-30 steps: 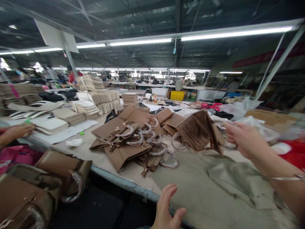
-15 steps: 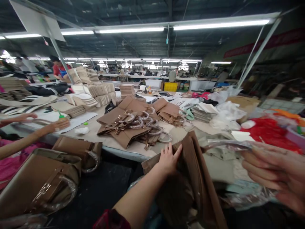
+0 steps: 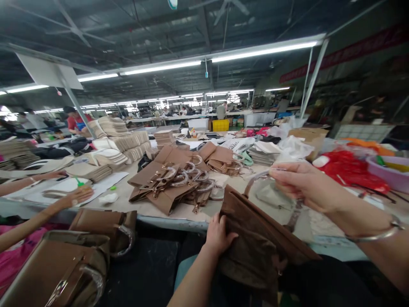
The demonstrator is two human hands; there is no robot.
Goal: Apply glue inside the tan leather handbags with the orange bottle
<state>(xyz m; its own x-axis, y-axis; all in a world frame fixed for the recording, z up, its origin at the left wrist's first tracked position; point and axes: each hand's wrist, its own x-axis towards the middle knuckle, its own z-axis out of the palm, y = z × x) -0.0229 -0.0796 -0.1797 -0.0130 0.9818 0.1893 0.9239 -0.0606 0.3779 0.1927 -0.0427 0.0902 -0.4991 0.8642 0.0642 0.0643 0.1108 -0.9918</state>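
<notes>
A flat brown handbag lies partly over the near table edge and onto my lap. My left hand grips its left side, fingers curled over the edge. My right hand is raised above it, fingers pinched on the bag's plastic-wrapped handle, which arches up from the bag. A bangle circles my right wrist. Farther back on the table lies a pile of the same brown bags with wrapped handles.
A co-worker's two arms reach over the table at left. Finished brown bags stand at lower left. Stacks of beige pieces, a cardboard box, red material and a purple tub crowd the table.
The bag has come off the table toward my lap. My left hand went from lying flat on it to gripping its edge. My right hand rose and took up the handle.
</notes>
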